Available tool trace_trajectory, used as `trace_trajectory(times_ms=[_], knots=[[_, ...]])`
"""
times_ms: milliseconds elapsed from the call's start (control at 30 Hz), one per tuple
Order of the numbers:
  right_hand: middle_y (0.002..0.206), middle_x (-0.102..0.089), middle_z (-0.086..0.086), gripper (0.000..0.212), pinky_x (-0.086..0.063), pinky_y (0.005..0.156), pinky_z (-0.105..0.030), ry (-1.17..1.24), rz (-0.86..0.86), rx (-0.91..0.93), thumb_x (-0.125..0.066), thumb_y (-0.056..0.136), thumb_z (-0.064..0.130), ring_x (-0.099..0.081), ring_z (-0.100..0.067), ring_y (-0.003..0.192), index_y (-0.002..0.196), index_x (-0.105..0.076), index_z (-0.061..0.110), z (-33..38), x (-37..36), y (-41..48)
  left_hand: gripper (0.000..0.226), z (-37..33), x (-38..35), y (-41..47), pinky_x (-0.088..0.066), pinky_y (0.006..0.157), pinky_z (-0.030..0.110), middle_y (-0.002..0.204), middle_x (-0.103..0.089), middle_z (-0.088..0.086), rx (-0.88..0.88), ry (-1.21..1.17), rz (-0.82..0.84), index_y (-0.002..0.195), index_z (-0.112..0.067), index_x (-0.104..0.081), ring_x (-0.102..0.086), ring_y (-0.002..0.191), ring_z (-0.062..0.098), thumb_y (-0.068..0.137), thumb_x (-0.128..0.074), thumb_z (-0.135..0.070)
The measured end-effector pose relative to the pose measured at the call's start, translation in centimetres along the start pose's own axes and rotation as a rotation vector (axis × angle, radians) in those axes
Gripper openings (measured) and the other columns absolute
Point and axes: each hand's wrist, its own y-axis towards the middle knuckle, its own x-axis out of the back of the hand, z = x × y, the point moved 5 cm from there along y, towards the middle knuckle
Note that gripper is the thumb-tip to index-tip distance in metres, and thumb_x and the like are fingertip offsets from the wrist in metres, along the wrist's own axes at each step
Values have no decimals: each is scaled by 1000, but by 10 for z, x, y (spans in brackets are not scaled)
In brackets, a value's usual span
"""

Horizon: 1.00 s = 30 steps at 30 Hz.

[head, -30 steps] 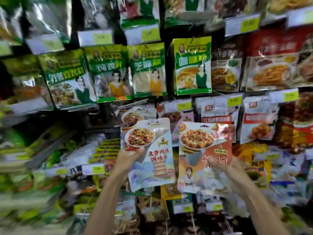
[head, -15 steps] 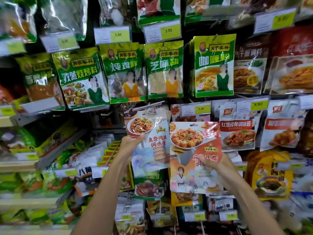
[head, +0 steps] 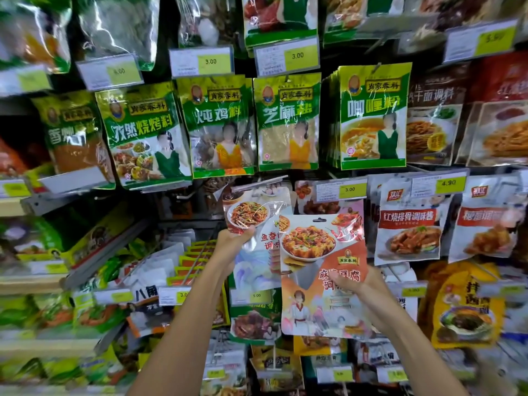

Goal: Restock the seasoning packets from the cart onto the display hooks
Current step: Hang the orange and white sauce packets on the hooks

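My left hand (head: 233,242) grips a pale blue seasoning packet (head: 255,221) with a plate of shredded pork by its left edge, holding it up against the display. Its top edge sits just under a bare metal hook (head: 263,182). My right hand (head: 358,282) pinches an orange mapo tofu packet (head: 320,252) at its right side. That packet overlaps the right part of the blue one and has a hang hole at its top. The cart is out of sight.
Green seasoning packets (head: 220,124) hang in a row above, under yellow price tags (head: 287,57). White and red sauce packets (head: 407,224) hang to the right. More packets fill the hooks below and the shelves at the left (head: 94,252).
Both packets rose and shifted right across the view as my head turned left. The orange packet moved leftward over the blue one, which now reaches up to the bare hook.
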Motion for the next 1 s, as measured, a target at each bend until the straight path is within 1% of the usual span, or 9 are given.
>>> trace_trajectory(times_ms=[67,167,333,500,600,700,800,900,1000], knots=[[97,-75,-3,45,-47,86,-31,-8,17,-22,-78,69,28,-70,-14,92,108,-63,11,-3,-3,1,16,0,-2,3,-51,91,48,91,-71,18,-3,-10,-49,80,1,-68,-65,97,36,82,-73,-15],[96,-75,-1,46,-47,80,-27,-6,25,-38,-77,67,29,-71,-12,90,107,-63,12,-5,-7,3,25,5,-5,6,-54,86,45,91,-69,17,9,29,-136,87,4,-66,-66,88,30,80,-75,-19],[93,-75,-3,47,-47,81,-30,-1,28,-62,-78,64,29,-70,-19,92,105,-63,10,-16,-11,10,41,5,-8,0,-38,58,29,57,-56,6,-43,207,-313,54,-8,-54,-50,57,20,79,-74,-33],[94,-74,-9,43,-50,77,-30,-7,70,-78,-77,65,26,-71,-21,89,102,-64,8,-24,-18,18,46,4,-4,-13,-30,58,27,81,-66,28,-117,399,-327,72,8,-65,-63,84,35,84,-67,-36],[92,-75,-9,42,-50,74,-30,-19,95,-71,-76,65,26,-71,-23,87,100,-65,6,-28,-27,24,29,-1,6,-22,-31,58,25,79,-68,17,-182,551,-329,75,-1,-68,-62,79,31,88,-64,-26],[91,-75,-9,45,-50,85,-38,-32,115,-75,-77,65,27,-70,-27,92,102,-65,4,-31,-43,29,34,-2,20,-29,-31,56,36,66,-55,16,-239,702,-317,59,-14,-46,-55,74,36,91,-57,-13],[89,-75,-7,46,-49,90,-41,-40,117,-87,-76,65,26,-69,-26,93,103,-63,6,-39,-63,34,14,-6,31,-34,-42,61,37,85,-64,23,-301,836,-219,82,-5,-61,-59,85,38,89,-49,-2],[97,-73,-9,50,-47,97,-47,-41,97,-99,-78,67,26,-67,-25,97,109,-59,9,-48,-85,39,27,-11,50,-34,-42,61,24,99,-71,12,-413,866,-138,108,-7,-66,-64,87,26,89,-48,-1],[94,-75,-6,47,-54,76,-31,-48,66,-69,-81,62,29,-71,-18,87,102,-64,12,-52,-114,40,21,-17,77,-36,-41,59,26,94,-72,11,-495,889,-70,105,-9,-68,-64,81,25,91,-52,-7]])
